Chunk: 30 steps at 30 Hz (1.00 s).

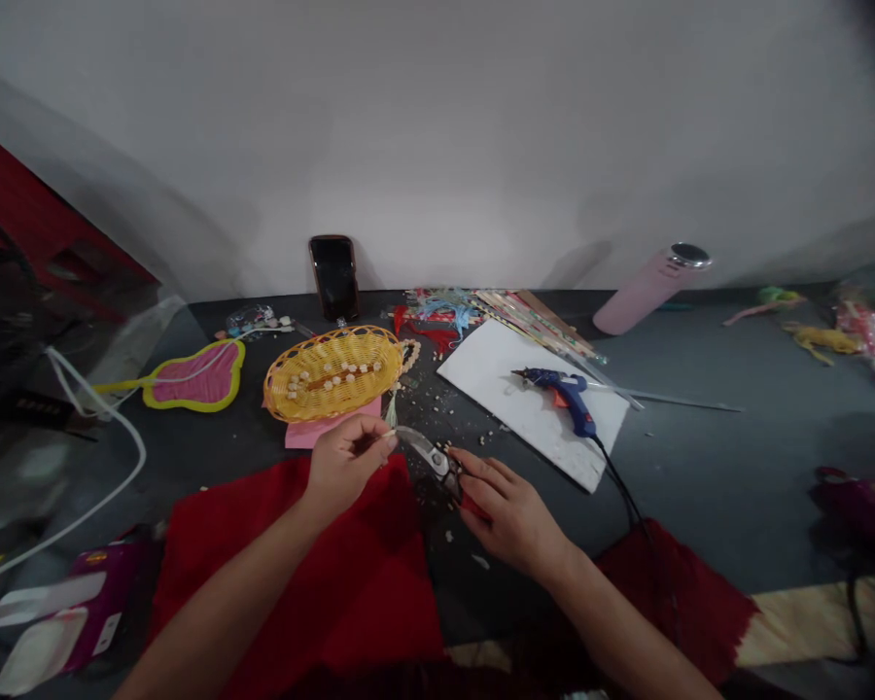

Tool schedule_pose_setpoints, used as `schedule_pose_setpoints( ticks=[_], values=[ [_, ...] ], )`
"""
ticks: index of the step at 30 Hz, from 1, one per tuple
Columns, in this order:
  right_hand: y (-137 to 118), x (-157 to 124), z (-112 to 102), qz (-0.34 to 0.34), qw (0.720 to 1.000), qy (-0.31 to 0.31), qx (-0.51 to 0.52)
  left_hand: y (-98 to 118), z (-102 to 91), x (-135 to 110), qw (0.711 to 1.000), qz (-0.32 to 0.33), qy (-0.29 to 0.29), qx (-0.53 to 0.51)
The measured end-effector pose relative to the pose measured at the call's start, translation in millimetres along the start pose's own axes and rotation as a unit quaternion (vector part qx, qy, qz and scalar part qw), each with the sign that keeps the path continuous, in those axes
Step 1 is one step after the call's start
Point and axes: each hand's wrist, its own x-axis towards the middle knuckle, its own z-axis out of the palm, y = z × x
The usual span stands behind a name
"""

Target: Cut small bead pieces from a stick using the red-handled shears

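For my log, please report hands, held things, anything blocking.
Right hand gripping scissors. Left hand pinching something small, pale, at their tip. Loose bits around, apparently not blocking.

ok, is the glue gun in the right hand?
No, the blue glue gun lies on the white board, while the right hand holds the metal cutters.

The right grip (507,506) partly hides the shears (432,454); the left grip (350,457) pinches an indistinct scrap (391,433).
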Motion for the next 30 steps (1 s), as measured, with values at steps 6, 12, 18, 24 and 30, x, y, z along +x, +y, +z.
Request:
schedule_pose_setpoints(
  ticks=[6,12,18,24,30],
  values=[
    [1.0,-6.3,6.1,0.028,1.0,-0.001,0.015,3.5,1.3,0.1,0.999,-0.005,0.004,-0.036],
    [9.8,-4.3,4.7,0.181,0.973,0.113,0.089,-8.5,8.7,-3.9,0.997,-0.036,-0.019,-0.072],
    [15.9,-1.4,-0.3,0.206,0.965,0.132,0.091,-23.3,35.4,-9.9,0.979,-0.114,-0.11,-0.127],
    [29.1,-6.8,1.2,0.213,0.975,0.048,-0.034,-17.1,38.2,-7.9,0.941,-0.202,-0.149,-0.227],
    [35.9,-7.3,-3.3,0.259,0.964,0.051,-0.029,-16.5,36.1,-5.8,0.92,-0.236,-0.174,-0.262]
  ],
)
